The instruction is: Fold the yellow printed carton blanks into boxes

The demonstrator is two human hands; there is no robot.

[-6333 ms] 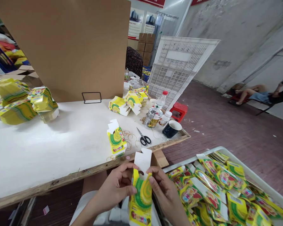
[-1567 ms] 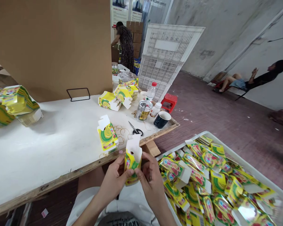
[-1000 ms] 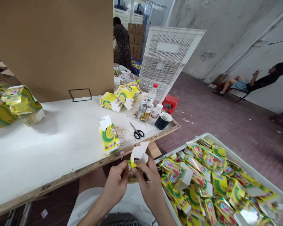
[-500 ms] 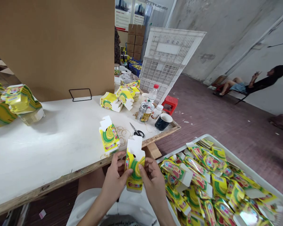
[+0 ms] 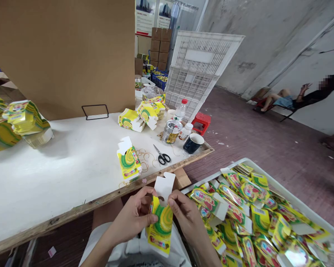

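Observation:
Over my lap I hold a small yellow-and-green printed carton (image 5: pixel 160 225) with a white top flap standing up. My left hand (image 5: pixel 130 220) grips its left side with the thumb across the front. My right hand (image 5: pixel 187 215) pinches the upper right corner near the flap. A finished upright carton (image 5: pixel 128 161) of the same print stands on the white table (image 5: pixel 58 174) just ahead of my hands. To my right, a white tray (image 5: pixel 303 211) is full of flat cartons (image 5: pixel 239 218) of the same kind.
Loose rubber bands (image 5: pixel 145 155), black scissors (image 5: pixel 161 155), a glass jar (image 5: pixel 171 131), a dark mug (image 5: pixel 193 143) and a bottle (image 5: pixel 180 109) sit near the table's right edge. More cartons (image 5: pixel 140 116) lie further back. A cardboard sheet (image 5: pixel 61 55) and white crates (image 5: pixel 197 74) stand behind. A person (image 5: pixel 297 98) reclines far right.
The carton was turned and worked between both hands, then lowered and tilted over my lap with the flap up. The person at the back by the boxes has gone from view.

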